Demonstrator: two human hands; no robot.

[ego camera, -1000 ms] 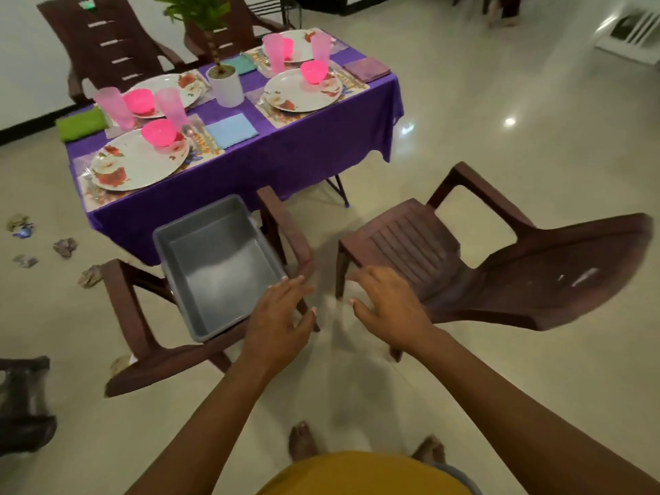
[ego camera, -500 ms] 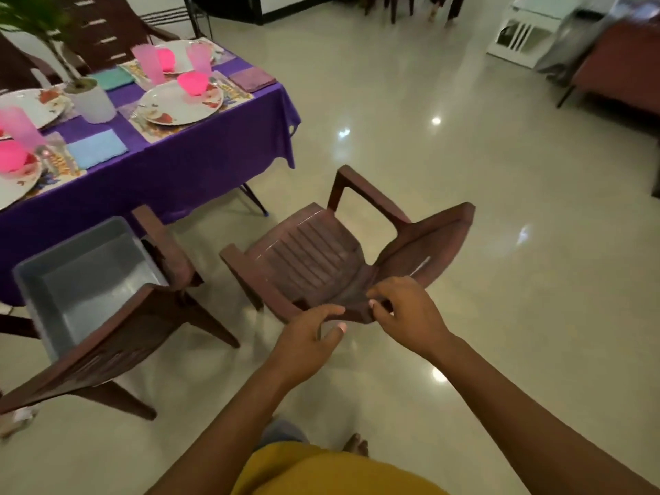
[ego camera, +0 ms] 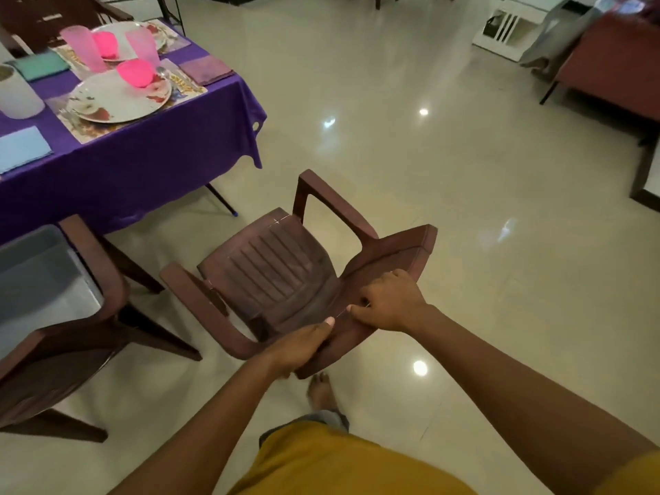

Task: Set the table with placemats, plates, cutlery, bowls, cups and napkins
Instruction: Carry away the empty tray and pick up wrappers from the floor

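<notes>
**chairguy:** Grabbing the brown chair [ego camera: 275, 276] by the top edge of its backrest, both at once: left hand [ego camera: 300, 346] wrapped over the rim on the near side, right hand [ego camera: 391, 303] clenched on it just beside the left. The chair sits off the corner of the worktop [ego camera: 150, 162], seat facing it, well apart from the purple cloth.

**settergal:** And the actual place setting?

**chairguy:** Looks done from here, I'd say. Near that same corner there's a plate [ego camera: 119, 100] on a placemat [ego camera: 89, 132], a pink bowl [ego camera: 137, 73] on the plate, pink cups [ego camera: 84, 48] behind it, a purple napkin [ego camera: 207, 69] towards the edge. Cutlery's too small to make out properly.

**settergal:** So tips for the chair?

**chairguy:** My guess: spread the hands wider on the backrest so it doesn't twist, lift a bit instead of dragging on that shiny floor [ego camera: 428, 155], and ease it in slowly. The cloth hangs low at the corner, so an armrest could snag it and pull the plate. Also mind the second chair [ego camera: 89, 316] beside it, holding a grey tub [ego camera: 39, 280].
</notes>
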